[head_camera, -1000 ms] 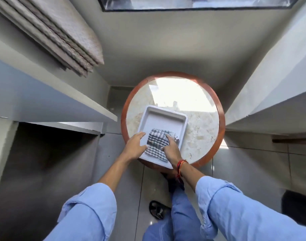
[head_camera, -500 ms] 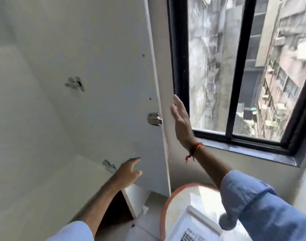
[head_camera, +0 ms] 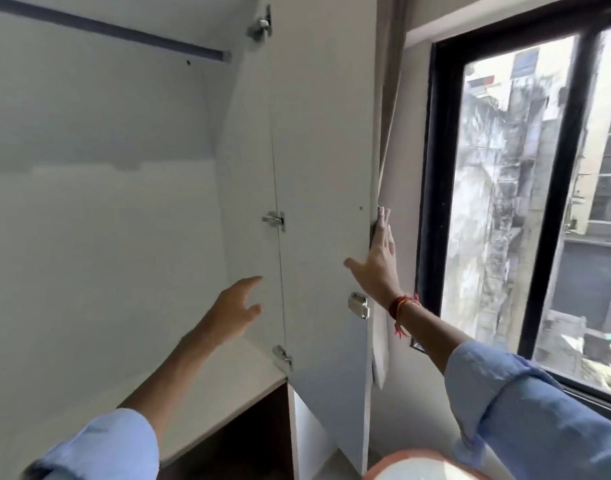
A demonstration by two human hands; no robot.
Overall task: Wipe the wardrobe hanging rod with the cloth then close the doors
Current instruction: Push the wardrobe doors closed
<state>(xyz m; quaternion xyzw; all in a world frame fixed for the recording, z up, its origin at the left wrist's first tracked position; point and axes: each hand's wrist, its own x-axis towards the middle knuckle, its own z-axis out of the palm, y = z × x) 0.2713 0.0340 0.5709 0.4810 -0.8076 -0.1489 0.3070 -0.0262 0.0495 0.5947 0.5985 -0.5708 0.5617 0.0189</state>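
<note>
The white right wardrobe door (head_camera: 321, 161) stands open, hinged at the middle of the view. My right hand (head_camera: 378, 259) grips its free edge, fingers behind the edge and thumb on the inner face. My left hand (head_camera: 233, 313) hovers open inside the wardrobe, near the hinge side, holding nothing. The grey hanging rod (head_camera: 106, 27) runs across the top left of the wardrobe. The cloth is out of view.
A white shelf (head_camera: 224, 386) forms the wardrobe floor, with a dark compartment (head_camera: 241, 441) below. A metal catch (head_camera: 359, 305) sits on the door edge. A black-framed window (head_camera: 435, 188) is at right. The round table's rim (head_camera: 411, 460) shows at the bottom.
My hands left the checked cloth in the white tray on the table and rose. My right hand reached the door's edge and took hold; the view tilted up to the rod.
</note>
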